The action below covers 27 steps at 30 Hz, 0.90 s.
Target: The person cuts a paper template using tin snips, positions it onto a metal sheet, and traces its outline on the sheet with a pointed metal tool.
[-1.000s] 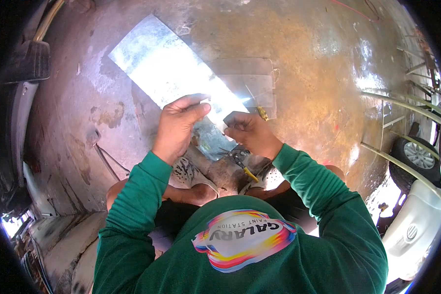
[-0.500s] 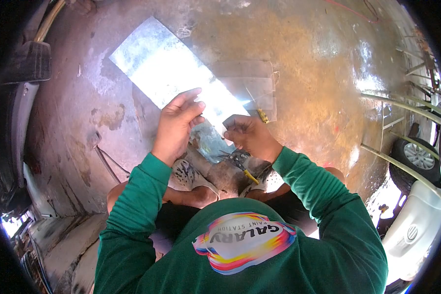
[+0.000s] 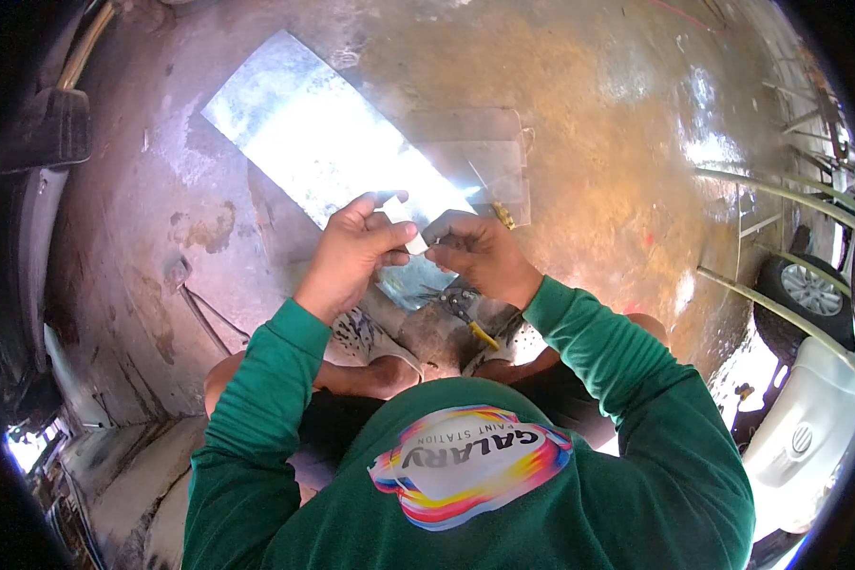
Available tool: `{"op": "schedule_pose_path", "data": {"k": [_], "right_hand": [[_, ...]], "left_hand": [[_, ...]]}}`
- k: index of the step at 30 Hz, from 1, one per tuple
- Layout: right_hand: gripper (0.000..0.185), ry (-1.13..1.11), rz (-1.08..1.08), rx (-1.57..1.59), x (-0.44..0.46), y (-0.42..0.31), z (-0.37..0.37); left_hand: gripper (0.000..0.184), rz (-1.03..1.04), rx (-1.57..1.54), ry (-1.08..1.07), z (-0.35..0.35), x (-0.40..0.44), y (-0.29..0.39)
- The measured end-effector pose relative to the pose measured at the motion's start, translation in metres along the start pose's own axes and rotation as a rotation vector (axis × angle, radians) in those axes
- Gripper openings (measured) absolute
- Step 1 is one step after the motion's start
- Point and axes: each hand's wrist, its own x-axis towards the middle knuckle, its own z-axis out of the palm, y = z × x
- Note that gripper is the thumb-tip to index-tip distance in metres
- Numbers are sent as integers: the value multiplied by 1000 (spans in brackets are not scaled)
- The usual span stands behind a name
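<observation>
Between the fingers of my left hand point(image 3: 350, 255) is a small white strip-like piece point(image 3: 396, 211); its material is unclear. My right hand point(image 3: 487, 258) is closed in a pinch at the lower right end of that piece. Both hands are above a long shiny metal sheet point(image 3: 299, 123) lying slantwise on the floor. A smaller bluish-grey sheet piece point(image 3: 410, 285) shows below the hands. Near my feet lies a cutting tool with yellow handles point(image 3: 483, 334), its dark head partly in shadow.
A flat cardboard-like piece point(image 3: 503, 142) lies under the sheet's right side, with a yellow-handled tool point(image 3: 503, 215) on it. At the right are pale metal bars point(image 3: 779, 306), a wheel point(image 3: 809, 293) and a white bumper point(image 3: 798, 446). A dark car part point(image 3: 52, 128) stands at the left.
My hands have come closer together, the right one moving left and slightly up. The white piece now shows between them. The floor and sheet have shifted slightly left in view.
</observation>
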Motion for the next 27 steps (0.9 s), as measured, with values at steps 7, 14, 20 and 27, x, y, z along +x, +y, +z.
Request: {"op": "schedule_pose_path", "data": {"k": [7, 14, 20, 27], "right_hand": [[15, 2, 43, -24, -2, 1, -1], [15, 10, 90, -58, -3, -14, 1], [16, -18, 130, -112, -3, -8, 0], [15, 19, 131, -92, -4, -10, 0]], "left_hand": [[52, -27, 19, 20, 1, 1, -3], [55, 18, -54, 75, 0, 1, 2], [55, 50, -56, 92, -16, 8, -4], [57, 62, -91, 59, -8, 4, -2]]}}
